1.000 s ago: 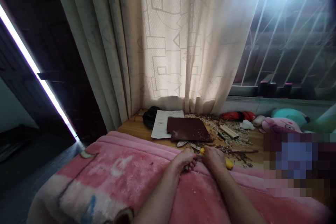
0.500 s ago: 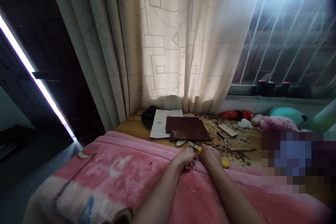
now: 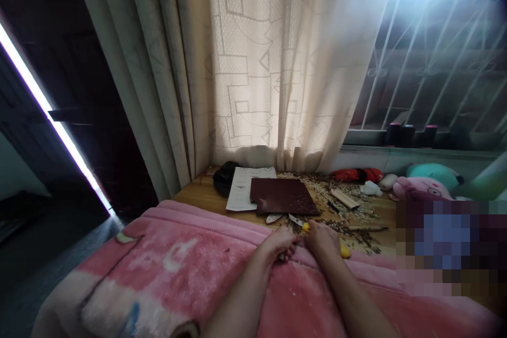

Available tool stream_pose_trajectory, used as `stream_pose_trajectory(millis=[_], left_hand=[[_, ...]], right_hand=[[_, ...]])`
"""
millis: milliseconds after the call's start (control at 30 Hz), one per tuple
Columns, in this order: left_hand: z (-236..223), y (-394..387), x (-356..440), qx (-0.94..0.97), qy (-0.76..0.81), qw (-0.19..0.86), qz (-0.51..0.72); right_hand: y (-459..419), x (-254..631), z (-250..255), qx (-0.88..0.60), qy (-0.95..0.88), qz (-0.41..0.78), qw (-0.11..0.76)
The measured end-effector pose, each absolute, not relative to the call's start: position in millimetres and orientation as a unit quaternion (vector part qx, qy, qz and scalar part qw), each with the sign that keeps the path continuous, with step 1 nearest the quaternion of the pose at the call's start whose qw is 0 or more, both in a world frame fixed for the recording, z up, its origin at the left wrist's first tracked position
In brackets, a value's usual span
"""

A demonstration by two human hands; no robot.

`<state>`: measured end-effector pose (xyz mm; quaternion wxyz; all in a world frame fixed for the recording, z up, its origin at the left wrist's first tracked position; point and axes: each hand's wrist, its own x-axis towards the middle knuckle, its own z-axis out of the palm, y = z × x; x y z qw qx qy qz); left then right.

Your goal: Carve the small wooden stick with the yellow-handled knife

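My right hand point(image 3: 322, 238) is wrapped round a knife with a yellow handle point(image 3: 345, 251). Its short pale blade point(image 3: 293, 219) points up and to the left, past the fingers. Close beside it, my left hand point(image 3: 282, 243) has its fingers curled closed over the pink blanket point(image 3: 222, 259). Something small seems to be in those fingers, but I cannot make out what. Just beyond the left hand lies a flat, pale, leaf-shaped piece point(image 3: 273, 218) on the wooden surface.
A dark red board point(image 3: 283, 195) overlaps white papers point(image 3: 238, 190) beside a black bag point(image 3: 225, 178). Shavings point(image 3: 317, 182) surround a pale wood block point(image 3: 344, 198) and a thin stick point(image 3: 368, 228). Farther right are a red item point(image 3: 356, 174), white tissue point(image 3: 371, 188) and plush toys point(image 3: 420, 188).
My right hand and the knife have shifted slightly right and toward me. The left hand has stayed nearly in place, still closed.
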<state>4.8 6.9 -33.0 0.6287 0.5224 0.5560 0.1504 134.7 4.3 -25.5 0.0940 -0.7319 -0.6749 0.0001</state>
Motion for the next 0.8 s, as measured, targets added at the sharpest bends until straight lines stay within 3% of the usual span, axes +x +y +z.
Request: stream_pose_trajectory(millis=[800], left_hand=[[-49,12,8,0.547,0.56,0.594,0.184]], right_hand=[[2,126,-29,-0.728,-0.68,0.016,0.085]])
